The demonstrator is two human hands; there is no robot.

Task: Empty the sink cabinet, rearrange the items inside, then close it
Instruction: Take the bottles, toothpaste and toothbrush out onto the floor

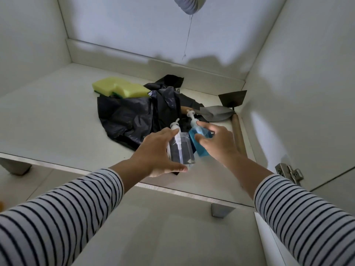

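Sink cabinet, white laminate, door open; floor panel (57, 120) carries all contents.

Left hand (155, 152), arm in striped sleeve extended forward: fingers and thumb are curled round a clear square pump bottle with white dispenser (181, 148), held tilted near the front edge.

Right hand (217, 143), arm likewise extended: fingers are wrapped round a blue-liquid pump bottle (199, 135), just beside the clear one.

Crumpled black plastic bags (130, 116) are heaped at centre. Two yellow sponges (119, 88) lie behind them. A grey metal trowel with wooden handle (219, 114) is lodged along the right edge.
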